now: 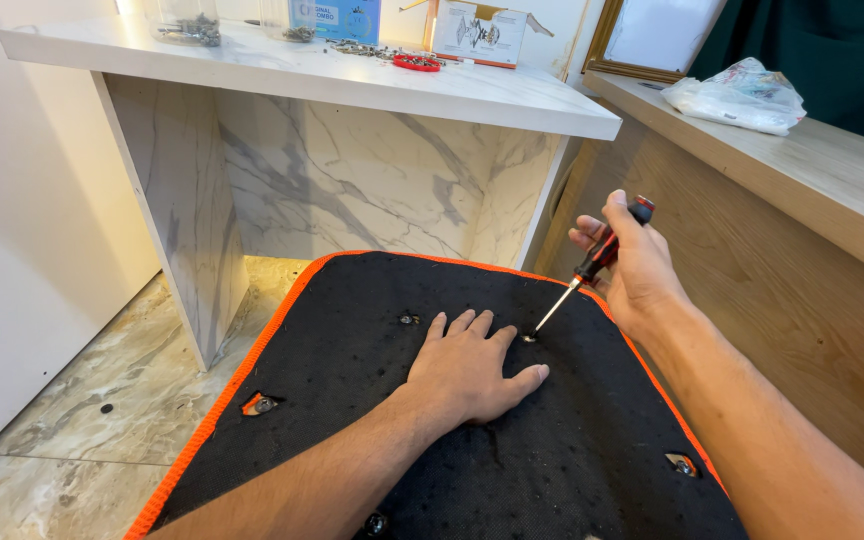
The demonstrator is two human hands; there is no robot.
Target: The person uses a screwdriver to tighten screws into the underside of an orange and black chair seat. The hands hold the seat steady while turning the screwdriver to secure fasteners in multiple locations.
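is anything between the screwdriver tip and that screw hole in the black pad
Nothing visible does. The right hand holds the screwdriver with its tip already at the hole in the black pad. The left hand lies flat just beside the hole, fingertips near it but not covering it.

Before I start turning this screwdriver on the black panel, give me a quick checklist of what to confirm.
1. Screwdriver held firmly in the right hand: ok, fingers wrap the red and black handle.
2. Tip seated on the screw: cannot tell, the tip meets the spot but the engagement is too small to see.
3. Black fabric panel braced: ok, the left hand lies flat on it.
4. Left fingers clear of the tip: not ok, the index fingertip lies right beside it.
5. Shaft square to the panel: not ok, it leans toward the right hand.
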